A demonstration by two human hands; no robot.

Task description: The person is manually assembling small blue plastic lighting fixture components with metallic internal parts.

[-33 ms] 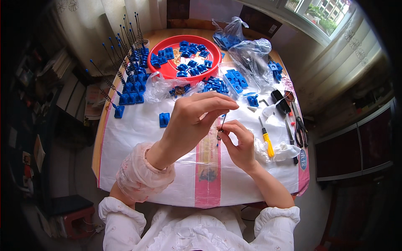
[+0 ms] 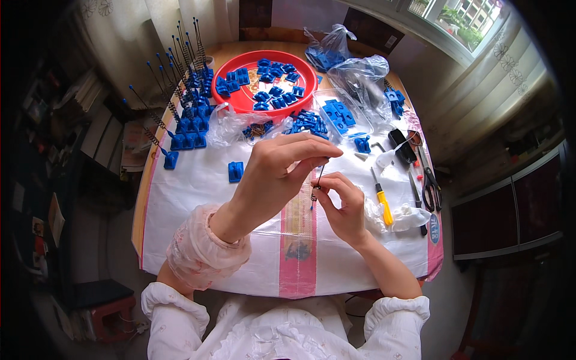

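Observation:
Above the middle of the cloth, my left hand (image 2: 273, 171) pinches the upper end of a thin dark spring wire (image 2: 320, 173) between thumb and fingers. Lower down, my right hand (image 2: 345, 210) grips the same wire at its coiled part, thumb against forefinger. The wire slants upright, and its blue tip (image 2: 311, 207) points down. My left fingers hide its top end. Left of my left hand, a single blue plastic base (image 2: 236, 172) lies on the white cloth (image 2: 210, 198). Beyond it, rows of blue bases (image 2: 188, 141) carry upright coiled wires with blue tips.
At the back, a red basin (image 2: 309, 99) contains several blue parts. Beside it are a clear box (image 2: 362, 127) and plastic bags (image 2: 360, 72). On the right lie a yellow-handled screwdriver (image 2: 384, 204), scissors (image 2: 429, 189) and a black case (image 2: 401, 146).

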